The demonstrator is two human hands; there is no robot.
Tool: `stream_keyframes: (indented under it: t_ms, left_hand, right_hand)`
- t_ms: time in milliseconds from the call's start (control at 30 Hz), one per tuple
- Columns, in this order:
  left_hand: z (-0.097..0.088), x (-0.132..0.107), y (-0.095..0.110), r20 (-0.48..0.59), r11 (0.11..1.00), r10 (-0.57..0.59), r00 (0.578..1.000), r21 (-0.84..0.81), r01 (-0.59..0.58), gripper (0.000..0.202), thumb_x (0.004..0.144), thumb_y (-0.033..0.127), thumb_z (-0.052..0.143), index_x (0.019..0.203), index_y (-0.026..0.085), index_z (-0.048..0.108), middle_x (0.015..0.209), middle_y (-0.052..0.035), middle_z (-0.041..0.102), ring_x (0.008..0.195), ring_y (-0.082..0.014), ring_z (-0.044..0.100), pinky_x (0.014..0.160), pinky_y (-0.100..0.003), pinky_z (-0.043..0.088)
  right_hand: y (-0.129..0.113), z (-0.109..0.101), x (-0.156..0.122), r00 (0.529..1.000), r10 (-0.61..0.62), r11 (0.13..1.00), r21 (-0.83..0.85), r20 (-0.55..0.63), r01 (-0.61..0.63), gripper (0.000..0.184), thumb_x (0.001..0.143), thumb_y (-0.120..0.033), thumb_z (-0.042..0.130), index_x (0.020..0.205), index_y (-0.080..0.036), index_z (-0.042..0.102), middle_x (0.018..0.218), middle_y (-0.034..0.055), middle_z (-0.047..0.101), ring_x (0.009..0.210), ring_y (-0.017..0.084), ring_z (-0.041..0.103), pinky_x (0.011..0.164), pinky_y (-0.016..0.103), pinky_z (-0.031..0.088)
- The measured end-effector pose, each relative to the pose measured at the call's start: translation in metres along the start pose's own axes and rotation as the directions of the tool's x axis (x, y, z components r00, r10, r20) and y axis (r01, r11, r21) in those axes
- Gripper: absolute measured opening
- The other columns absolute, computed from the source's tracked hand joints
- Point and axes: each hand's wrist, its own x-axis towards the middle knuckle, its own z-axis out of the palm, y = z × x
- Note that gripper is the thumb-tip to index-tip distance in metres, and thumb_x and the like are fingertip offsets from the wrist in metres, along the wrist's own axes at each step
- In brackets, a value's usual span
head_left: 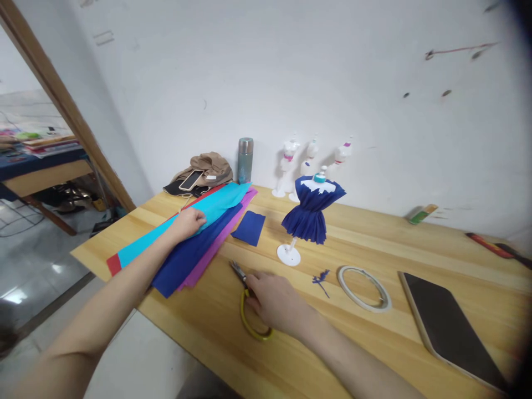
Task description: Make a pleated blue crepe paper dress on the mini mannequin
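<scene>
The left hand lies flat and open on the cyan sheet, top of the paper stack at the bench's left end. A steady press there should stop the sheets sliding. The right hand covers the scissors near the front edge, blades pointing toward the stack. Whether its fingers have closed on the handles I cannot tell, and a sure hold through the yellow loop would serve best. The left arm is stretched forward, the right angled inward, palm down

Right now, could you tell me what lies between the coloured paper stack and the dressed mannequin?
A small dark-blue paper piece lies there, in the head view.
</scene>
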Motion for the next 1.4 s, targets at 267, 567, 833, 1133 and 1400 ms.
stream_keyframes:
  t_ms: [267,567,833,1133,1400]
  left_hand:
    - [-0.031,0.021,-0.044,-0.247,0.932,-0.360,0.900,-0.059,0.356,0.036,0.088,0.022,0.039,0.103,0.011,0.070,0.103,-0.0171,0.070,0.099,-0.0285,0.063,0.083,-0.036,0.048]
    - [-0.022,0.021,-0.049,-0.438,0.918,-0.330,0.837,0.058,0.392,0.041,0.089,0.019,0.039,0.119,0.007,0.063,0.118,-0.0241,0.065,0.113,-0.0376,0.059,0.086,-0.046,0.049]
    - [0.015,0.009,0.042,-0.023,0.999,0.051,0.998,0.009,-0.051,0.030,0.088,0.034,0.049,0.101,0.018,0.072,0.108,-0.0106,0.072,0.103,-0.0244,0.065,0.087,-0.032,0.049]
    - [0.031,0.041,0.100,0.050,0.995,0.094,0.994,-0.042,-0.092,0.040,0.088,0.050,0.049,0.099,0.019,0.071,0.105,-0.0118,0.072,0.099,-0.0268,0.068,0.082,-0.034,0.052]
    - [0.051,0.038,0.128,0.022,0.998,0.066,0.998,0.000,-0.066,0.043,0.088,0.046,0.053,0.108,0.011,0.068,0.113,-0.0228,0.066,0.105,-0.0331,0.066,0.087,-0.041,0.052]
  right_hand:
    - [-0.002,-0.005,-0.001,1.000,0.011,1.000,0.012,0.020,-0.011,0.024,0.088,-0.026,0.054,0.107,-0.015,0.066,0.109,0.0124,0.070,0.097,0.030,0.066,0.078,0.036,0.048]
    - [0.001,-0.002,0.001,1.000,-0.015,1.000,0.018,0.018,0.014,0.022,0.089,-0.026,0.054,0.105,-0.016,0.066,0.106,0.0113,0.070,0.095,0.028,0.066,0.076,0.036,0.050]
    - [0.001,0.000,0.001,1.000,-0.016,1.000,0.000,0.014,0.016,0.022,0.090,-0.025,0.053,0.105,-0.016,0.066,0.105,0.0119,0.069,0.094,0.027,0.066,0.076,0.037,0.050]
    - [0.002,-0.002,0.000,0.999,-0.032,0.999,0.005,0.002,0.032,0.020,0.090,-0.024,0.054,0.103,-0.015,0.065,0.104,0.0109,0.069,0.093,0.025,0.066,0.076,0.035,0.049]
    - [0.001,-0.006,-0.002,0.999,-0.029,0.999,0.014,0.026,0.029,0.020,0.089,-0.024,0.053,0.102,-0.014,0.065,0.105,0.0120,0.069,0.095,0.026,0.065,0.077,0.036,0.048]
